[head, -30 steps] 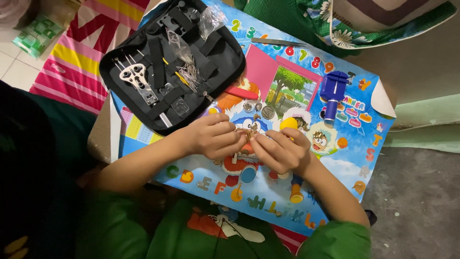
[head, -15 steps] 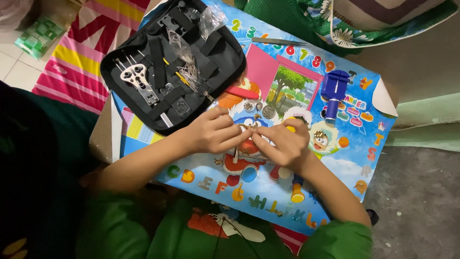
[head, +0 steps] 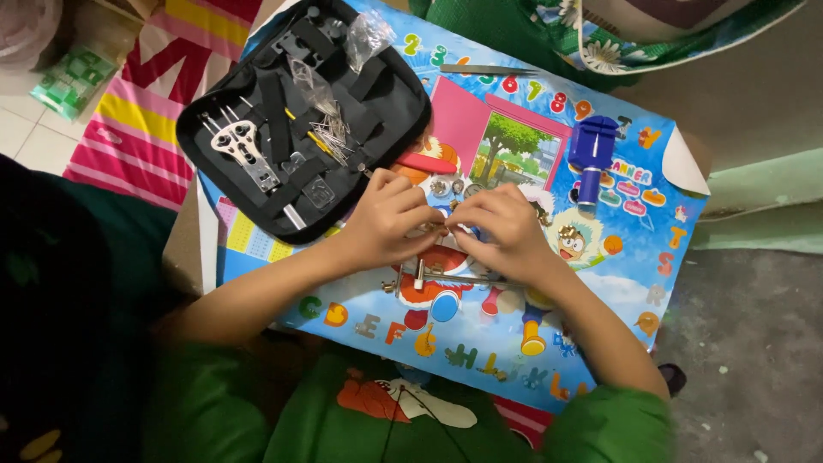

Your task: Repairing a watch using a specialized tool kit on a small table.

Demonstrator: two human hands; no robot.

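Observation:
My left hand [head: 387,221] and my right hand [head: 507,230] meet fingertip to fingertip over the middle of a colourful cartoon tabletop [head: 600,283]. Both are curled tight around a small item that their fingers almost entirely hide. Just below the hands lies a slim metal bar tool [head: 439,276], flat on the table. Two or three small round metal parts [head: 447,185] sit just beyond my fingers.
An open black tool case [head: 377,129] with metal tools, pins and small plastic bags lies at the upper left. A blue press-like tool [head: 591,154] stands to the right. Metal tweezers [head: 489,69] rest near the far edge. A striped mat [head: 129,129] covers the floor on the left.
Both hands have closed in tighter on the small item. The yellow piece seen by my right hand a second ago is now hidden. The metal bar tool shows below the hands.

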